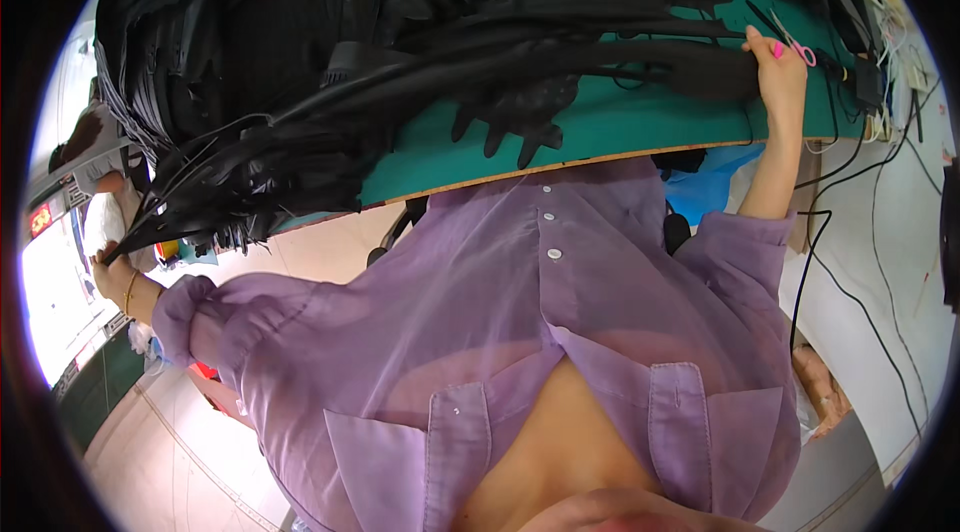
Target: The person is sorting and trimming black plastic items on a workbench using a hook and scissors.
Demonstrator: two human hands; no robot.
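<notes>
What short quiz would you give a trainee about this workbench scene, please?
1. True or false: the pink-handled scissors lie close to the right hand.
2. The table top is: A red, B green, C white.
3. Which hand grips the ends of the black straps beyond the table's edge?
Key: 1 true; 2 B; 3 the left hand.
</notes>
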